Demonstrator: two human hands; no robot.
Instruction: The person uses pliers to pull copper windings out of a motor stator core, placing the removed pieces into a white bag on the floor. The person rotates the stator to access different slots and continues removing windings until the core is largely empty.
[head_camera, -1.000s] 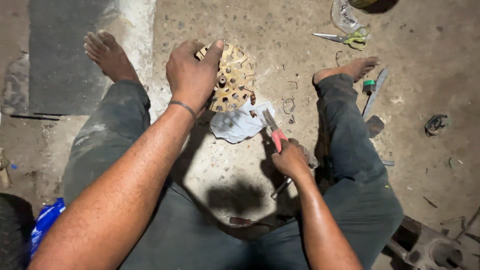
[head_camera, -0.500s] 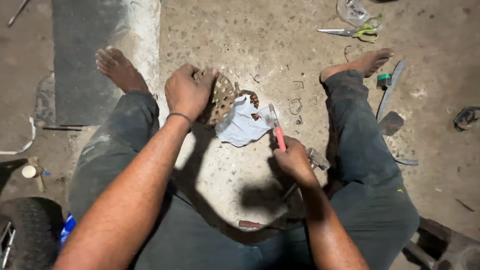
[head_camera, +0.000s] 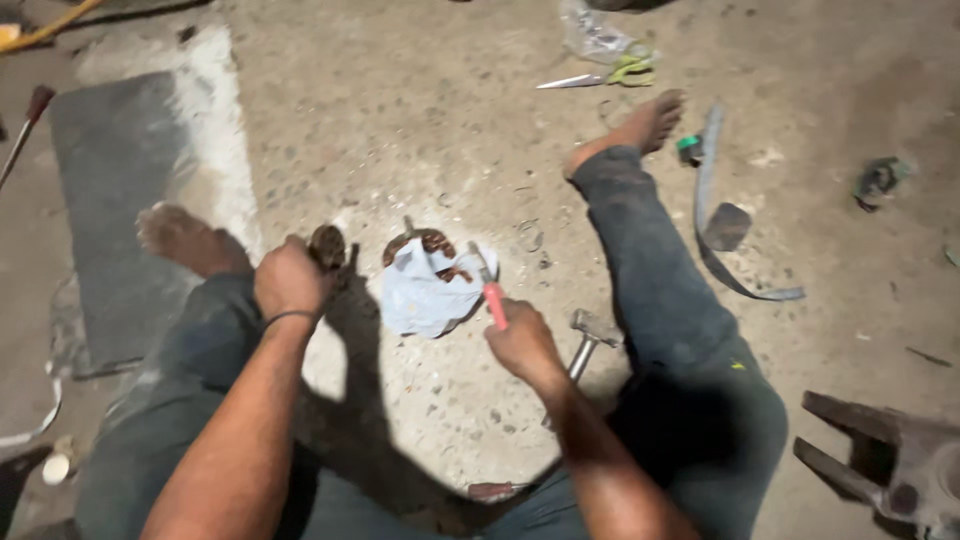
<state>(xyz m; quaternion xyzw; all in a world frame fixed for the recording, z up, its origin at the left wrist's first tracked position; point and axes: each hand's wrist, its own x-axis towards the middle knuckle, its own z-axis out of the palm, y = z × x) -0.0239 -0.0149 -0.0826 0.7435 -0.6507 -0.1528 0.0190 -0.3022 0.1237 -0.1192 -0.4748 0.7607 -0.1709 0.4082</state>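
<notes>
I sit on a concrete floor with my legs spread. My left hand (head_camera: 288, 280) is closed around a small brown, rusty round part (head_camera: 327, 246), held just above my left knee. My right hand (head_camera: 522, 345) grips a tool with a red handle (head_camera: 494, 303), its metal tip pointing at a crumpled white cloth (head_camera: 428, 290). On the cloth's far edge lie more brown rusty pieces (head_camera: 420, 242). A hammer (head_camera: 588, 340) lies on the floor just right of my right hand.
Scissors with green handles (head_camera: 600, 75) and a clear plastic bag (head_camera: 592, 35) lie at the far side. A grey strap with a metal piece (head_camera: 722, 225) lies right of my right leg. A dark mat (head_camera: 115, 200) is on the left, a metal vise-like block (head_camera: 890, 465) at the lower right.
My left hand has lifted a piece off the large brown cluster and drawn back left toward my knee. The view has shifted, so the cloth now lies uncovered between my hands.
</notes>
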